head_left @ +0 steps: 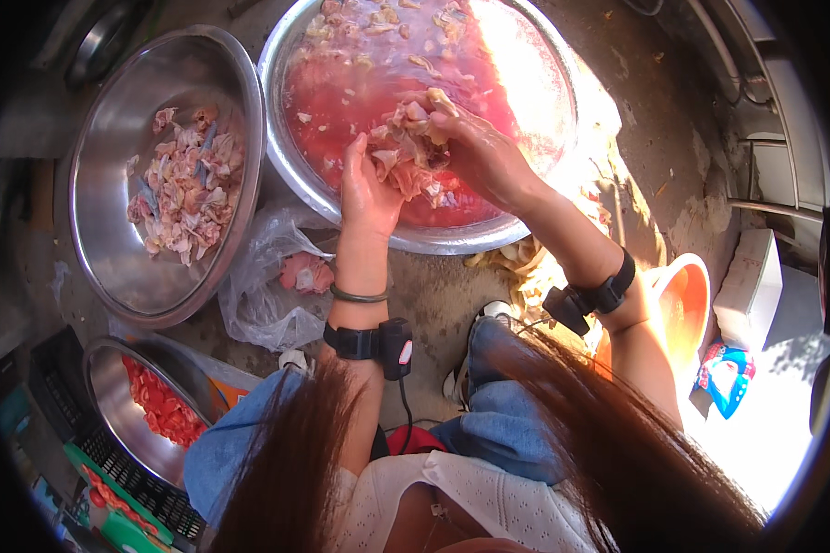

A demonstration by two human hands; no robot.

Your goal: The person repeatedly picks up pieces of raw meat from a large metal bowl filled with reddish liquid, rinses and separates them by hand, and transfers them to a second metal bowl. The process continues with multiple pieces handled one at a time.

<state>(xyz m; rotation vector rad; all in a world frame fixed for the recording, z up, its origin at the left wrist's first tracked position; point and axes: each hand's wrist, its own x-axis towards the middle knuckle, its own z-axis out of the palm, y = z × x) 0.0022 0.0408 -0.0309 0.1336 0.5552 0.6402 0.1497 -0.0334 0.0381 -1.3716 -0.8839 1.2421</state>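
Between both hands I hold a clump of raw poultry pieces point(415, 145), pale pink with yellowish skin, over a wide metal basin point(297, 176). My left hand point(368, 186) cups the clump from the left and below. My right hand point(481, 155) grips it from the right, thumb near its top. Reddish, cloudy water point(318, 124) fills the basin, with more meat and skin pieces point(384, 21) floating or lying toward its far side. Bright sunlight washes out the basin's right part.
On the left, a steel bowl point(104, 180) contains chopped poultry. Below it, a clear plastic bag point(266, 304) with pink meat point(308, 272) lies on the floor. A smaller bowl point(100, 387) holds red pieces. An orange tub point(692, 297) and a white box point(747, 287) stand at right.
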